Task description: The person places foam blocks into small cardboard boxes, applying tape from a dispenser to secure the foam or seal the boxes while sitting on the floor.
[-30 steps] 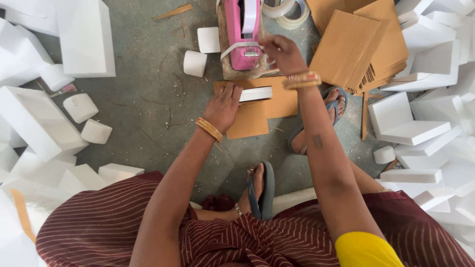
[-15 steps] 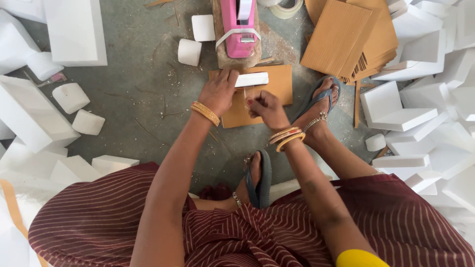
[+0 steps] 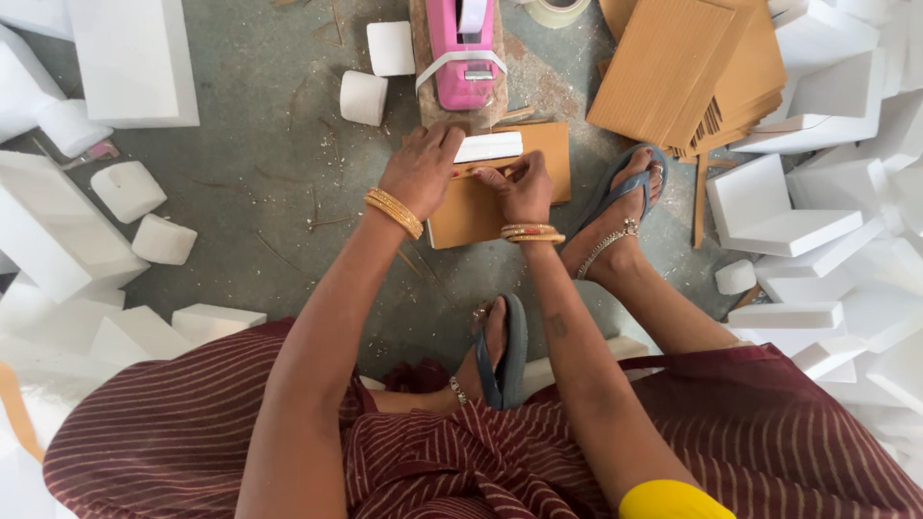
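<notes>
Two feet in blue-grey sandals (image 3: 510, 356) lay nearest, just beyond a striped maroon skirt (image 3: 192, 442). Past them both hands met on a brown cardboard sheet (image 3: 476, 211) lying flat on the concrete floor (image 3: 279, 173). The left hand (image 3: 420, 168) was spread open, fingers pressing down on the left end of a white foam strip (image 3: 488, 146) set along the sheet's far edge. The right hand (image 3: 524, 187) was curled, thumb and fingertips pinched together at the strip's near edge; whether a bit of tape sat between them could not be told. By my reading the strip was being fixed to the sheet, and the next move would call for steady downward pressure so it did not slide. Farther on stood a pink tape dispenser (image 3: 464, 48), touching the sheet's far side, with white foam blocks (image 3: 363, 96) to its left and stacked cardboard (image 3: 692, 67) to its right.
</notes>
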